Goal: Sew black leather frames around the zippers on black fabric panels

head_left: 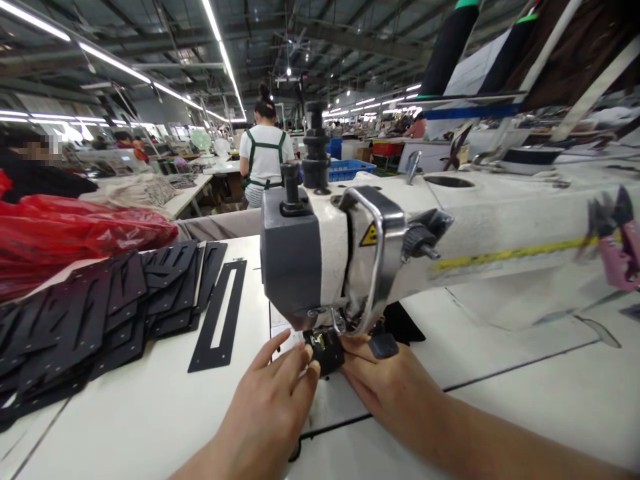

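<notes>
Under the head of a white and grey sewing machine (295, 260) sits a small black piece of material (330, 357), with a bright yellowish mark near its top. My left hand (277, 387) holds the left side of this piece, its fingertips pressed against it. My right hand (390, 377) grips the right edge, close to the presser foot; some of its fingers are hidden behind the piece and a dark lever (383, 346). More black material (404, 323) lies behind the right hand. The needle point is too obscured to make out.
On the left lie a black slotted strip (217, 327) and a spread pile of similar black pieces (115, 307), beside red plastic (85, 227). Pink-handled snippers (617, 257) are at the machine arm's right, near a yellow measuring tape (510, 254). A person (265, 150) is ahead.
</notes>
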Demonstrator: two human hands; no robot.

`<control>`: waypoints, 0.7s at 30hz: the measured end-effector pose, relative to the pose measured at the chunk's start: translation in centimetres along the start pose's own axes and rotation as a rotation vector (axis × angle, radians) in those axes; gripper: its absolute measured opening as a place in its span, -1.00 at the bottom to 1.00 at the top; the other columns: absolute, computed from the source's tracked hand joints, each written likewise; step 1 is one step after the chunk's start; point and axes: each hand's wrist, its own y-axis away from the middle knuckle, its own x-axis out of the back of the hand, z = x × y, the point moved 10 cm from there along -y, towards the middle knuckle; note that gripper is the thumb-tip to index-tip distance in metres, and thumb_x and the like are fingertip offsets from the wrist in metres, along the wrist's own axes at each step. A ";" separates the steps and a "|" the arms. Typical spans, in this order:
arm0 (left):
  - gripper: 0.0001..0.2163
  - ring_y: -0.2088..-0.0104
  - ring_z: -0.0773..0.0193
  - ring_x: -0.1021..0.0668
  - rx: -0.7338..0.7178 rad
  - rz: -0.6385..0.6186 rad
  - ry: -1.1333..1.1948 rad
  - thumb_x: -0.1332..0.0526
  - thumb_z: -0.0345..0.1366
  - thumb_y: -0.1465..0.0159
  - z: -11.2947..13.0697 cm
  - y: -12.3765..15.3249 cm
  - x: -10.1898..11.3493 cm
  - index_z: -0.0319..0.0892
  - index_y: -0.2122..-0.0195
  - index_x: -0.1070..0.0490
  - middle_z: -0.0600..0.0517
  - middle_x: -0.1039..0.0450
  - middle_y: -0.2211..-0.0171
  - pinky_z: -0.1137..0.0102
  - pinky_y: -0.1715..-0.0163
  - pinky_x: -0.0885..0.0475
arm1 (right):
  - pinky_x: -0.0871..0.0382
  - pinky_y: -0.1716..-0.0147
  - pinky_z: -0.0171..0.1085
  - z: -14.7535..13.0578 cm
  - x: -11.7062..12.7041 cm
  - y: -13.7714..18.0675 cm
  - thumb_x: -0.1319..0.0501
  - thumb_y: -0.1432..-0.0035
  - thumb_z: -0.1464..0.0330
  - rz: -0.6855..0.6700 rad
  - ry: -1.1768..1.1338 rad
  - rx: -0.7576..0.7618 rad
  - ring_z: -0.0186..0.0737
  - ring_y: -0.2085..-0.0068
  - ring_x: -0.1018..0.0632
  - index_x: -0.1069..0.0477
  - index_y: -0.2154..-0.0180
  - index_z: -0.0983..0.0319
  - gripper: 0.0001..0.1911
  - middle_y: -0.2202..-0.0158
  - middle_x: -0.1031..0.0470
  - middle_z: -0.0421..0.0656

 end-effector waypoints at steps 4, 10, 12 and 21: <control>-0.73 0.25 0.26 -0.52 0.030 0.024 -0.003 0.11 -0.47 -0.34 -0.4 -0.4 0.1 -0.28 0.29 -0.38 -0.05 -0.46 0.33 0.21 0.00 -0.33 | -0.41 0.35 -0.27 0.8 -0.6 -0.2 0.05 -0.21 0.53 -0.038 0.011 -0.019 -0.21 0.35 -0.51 -0.41 0.44 0.26 -0.70 0.41 -0.48 -0.10; -0.81 0.30 0.26 -0.51 0.056 -0.041 -0.008 0.03 -0.47 -0.32 -1.1 -0.4 -0.6 -0.25 0.31 -0.37 -0.01 -0.44 0.35 0.22 0.03 -0.32 | -0.38 0.34 -0.26 1.4 -0.9 -0.2 0.00 -0.16 0.54 -0.028 0.011 -0.017 -0.18 0.34 -0.51 -0.43 0.42 0.27 -0.74 0.38 -0.50 -0.10; -0.82 0.32 0.27 -0.50 0.063 -0.041 -0.006 0.02 -0.47 -0.31 -1.3 -0.4 -0.7 -0.25 0.32 -0.37 0.01 -0.43 0.38 0.23 0.03 -0.32 | -0.38 0.33 -0.25 1.5 -0.9 -0.2 -0.02 -0.15 0.55 -0.028 0.019 -0.019 -0.16 0.34 -0.51 -0.43 0.42 0.29 -0.76 0.38 -0.51 -0.09; -0.82 0.29 0.26 -0.50 0.082 -0.069 0.005 0.02 -0.47 -0.31 -1.6 -0.3 -1.0 -0.25 0.29 -0.37 -0.01 -0.44 0.32 0.23 0.03 -0.30 | -0.37 0.38 -0.24 1.5 -1.3 0.2 0.00 -0.17 0.52 -0.004 0.072 -0.004 -0.16 0.38 -0.49 -0.41 0.44 0.28 -0.75 0.42 -0.49 -0.10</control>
